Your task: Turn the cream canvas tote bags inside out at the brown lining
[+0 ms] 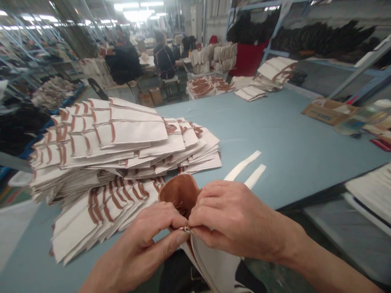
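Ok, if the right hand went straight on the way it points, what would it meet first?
The left hand: the right hand points left, its fingertips against the left's on the edge of the bag. Past that, probably the fanned bags, though depth is unclear.

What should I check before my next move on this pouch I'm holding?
1. Grip: left hand and right hand both pinch the pouch at one edge. Ok.
2. Pinched spot: the fingertips cover it. Cannot tell.
3. Brown mouth of the pouch: open, facing up and away. Ok.
4. Lower end of the pouch: it hangs below the table edge and partly out of view. Cannot tell.
5. Pile of white pieces: fanned out on the table, close beside the left hand. Ok.
6. Two white strips: flat on the table, apart from both hands. Ok.
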Demonstrator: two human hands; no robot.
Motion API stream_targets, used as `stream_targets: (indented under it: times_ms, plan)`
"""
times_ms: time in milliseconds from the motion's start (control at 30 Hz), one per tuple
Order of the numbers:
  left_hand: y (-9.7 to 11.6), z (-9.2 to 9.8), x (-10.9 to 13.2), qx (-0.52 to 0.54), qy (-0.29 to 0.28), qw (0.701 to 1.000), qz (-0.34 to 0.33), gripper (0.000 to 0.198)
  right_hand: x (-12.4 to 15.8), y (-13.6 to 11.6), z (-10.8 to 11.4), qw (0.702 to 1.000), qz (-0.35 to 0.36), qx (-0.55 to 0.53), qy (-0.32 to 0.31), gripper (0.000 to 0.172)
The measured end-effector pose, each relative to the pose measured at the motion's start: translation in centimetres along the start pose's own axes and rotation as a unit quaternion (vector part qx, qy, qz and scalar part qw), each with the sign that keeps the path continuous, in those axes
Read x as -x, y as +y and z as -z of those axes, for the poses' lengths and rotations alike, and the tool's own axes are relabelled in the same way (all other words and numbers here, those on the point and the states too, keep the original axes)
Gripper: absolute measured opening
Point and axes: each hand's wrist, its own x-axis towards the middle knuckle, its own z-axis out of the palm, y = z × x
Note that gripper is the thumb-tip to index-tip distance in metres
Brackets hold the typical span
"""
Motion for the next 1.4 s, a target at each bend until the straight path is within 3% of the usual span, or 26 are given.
stream_targets:
  times_ms: [233, 433, 733, 967, 1067, 1167, 1267, 1400]
  plan:
    - [-0.3, -0.2, -0.3, 0.036, -0.019, 0.998, 0.041, 0.021, 0.1, -0.5, 0.1, 0.997, -0.001, 0.074, -0.007, 0.033]
    - [-0.4, -0.1, 0.0, 0.069, -0.041, 0.995, 0.051, 0.023, 0.2, -0.4, -0.5, 0.999, -0.028, 0.030, -0.009, 0.025]
    - [0.5, -1.0, -0.7, 0.015, 0.031, 0.996, 0.079, 0.024, -0.3, 0.4, -0.8, 0.981, -0.137, -0.091, -0.103, 0.011]
    - [0.4, -1.2, -0.9, -0.041, 0.032, 0.989, 0.135, 0.022, -1.1, -0.6, -1.1, 0.980, -0.130, 0.063, -0.137, 0.013]
    - [0.5, -1.3, -1.0, -0.071, 0.038, 0.992, 0.102, 0.018, -1.1, -1.1, -1.0, 0.982, -0.121, 0.046, -0.136, 0.012]
    - [0.6, -1.3, -0.9, -0.081, 0.069, 0.993, 0.058, 0.020, -0.9, -1.1, -0.5, 0.975, -0.184, -0.057, -0.113, 0.008]
    - [0.7, -1.3, -0.6, -0.094, 0.091, 0.991, 0.022, 0.023, -0.8, -0.8, -0.2, 0.957, -0.230, -0.134, -0.114, 0.019]
    - [0.3, -1.3, 0.0, -0.093, 0.073, 0.993, 0.001, 0.020, -0.8, -0.6, -0.5, 0.959, -0.217, -0.114, -0.141, 0.008]
